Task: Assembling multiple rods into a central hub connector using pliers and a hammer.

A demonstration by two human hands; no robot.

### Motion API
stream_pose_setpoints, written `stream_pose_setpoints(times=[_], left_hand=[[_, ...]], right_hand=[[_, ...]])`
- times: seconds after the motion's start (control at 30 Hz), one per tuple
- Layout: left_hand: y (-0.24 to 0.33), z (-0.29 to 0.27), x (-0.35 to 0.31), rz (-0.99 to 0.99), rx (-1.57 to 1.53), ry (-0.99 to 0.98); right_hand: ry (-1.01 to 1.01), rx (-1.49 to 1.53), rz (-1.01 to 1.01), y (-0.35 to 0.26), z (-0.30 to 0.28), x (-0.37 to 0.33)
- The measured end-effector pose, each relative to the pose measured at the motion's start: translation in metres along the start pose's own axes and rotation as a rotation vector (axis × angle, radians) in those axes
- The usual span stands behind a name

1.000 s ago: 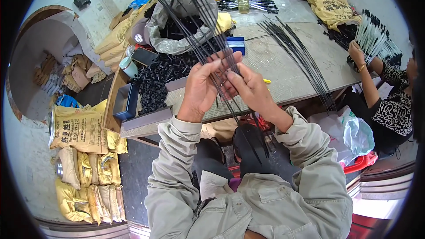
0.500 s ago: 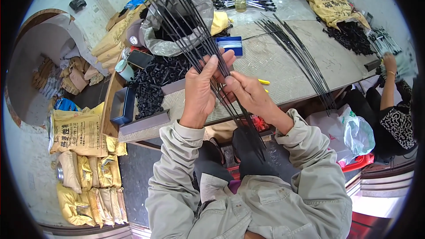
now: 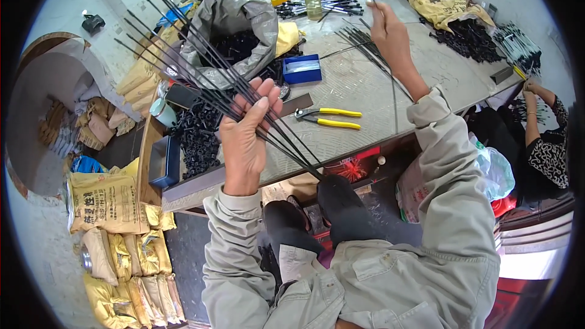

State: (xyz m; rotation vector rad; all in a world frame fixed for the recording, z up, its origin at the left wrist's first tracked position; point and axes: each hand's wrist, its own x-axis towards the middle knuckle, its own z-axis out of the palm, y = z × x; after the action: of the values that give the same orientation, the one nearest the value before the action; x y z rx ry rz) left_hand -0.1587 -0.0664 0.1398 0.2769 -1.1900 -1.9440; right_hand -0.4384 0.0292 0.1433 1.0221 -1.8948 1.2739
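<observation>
Table (image 3: 365,99): worn, pale top, scratched. On it: one pair of pliers (image 3: 334,118), yellow-handled, near the front edge; beside them, one flat dark strip (image 3: 297,105); one blue box (image 3: 302,70), pale contents; one loose bundle of black rods (image 3: 364,44); one bottle (image 3: 312,3), greenish; one grey bag (image 3: 234,9), open; one heap of small black parts (image 3: 198,137), left end.

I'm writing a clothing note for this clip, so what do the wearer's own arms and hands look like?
The left hand and right hand are ungloved. The left sleeve and right sleeve are loose, wrinkled, plain pale grey-green cloth, ending short of the hands.
</observation>
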Motion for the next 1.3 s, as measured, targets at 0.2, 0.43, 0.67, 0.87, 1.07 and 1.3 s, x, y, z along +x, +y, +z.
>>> stream_pose_setpoints(times=[0.2, 0.43, 0.67, 0.87, 1.07, 1.3], left_hand=[[0.001, -0.006, 0.0, -0.016, 0.003, -0.018], [0.004, 0.005, -0.008, -0.039, 0.015, -0.005], [0.003, 0.012, -0.003, -0.046, 0.018, -0.017], [-0.007, 0.011, -0.005, -0.085, -0.046, -0.092], [-0.011, 0.014, -0.014, -0.1, -0.128, -0.127], [0.042, -0.034, -0.04, -0.09, 0.949, -0.336]], right_hand=[[-0.683, -0.683, 0.075, 0.136, 0.008, -0.097], [-0.445, -0.763, 0.082, 0.172, -0.01, -0.085], [-0.542, -0.443, 0.104, 0.183, 0.003, -0.117], [-0.413, -0.472, -0.07, 0.109, -0.018, -0.107], [-1.114, 0.931, 0.324, -0.103, -0.039, -0.138], [-1.039, 1.247, 0.685, -0.167, -0.063, -0.141]])
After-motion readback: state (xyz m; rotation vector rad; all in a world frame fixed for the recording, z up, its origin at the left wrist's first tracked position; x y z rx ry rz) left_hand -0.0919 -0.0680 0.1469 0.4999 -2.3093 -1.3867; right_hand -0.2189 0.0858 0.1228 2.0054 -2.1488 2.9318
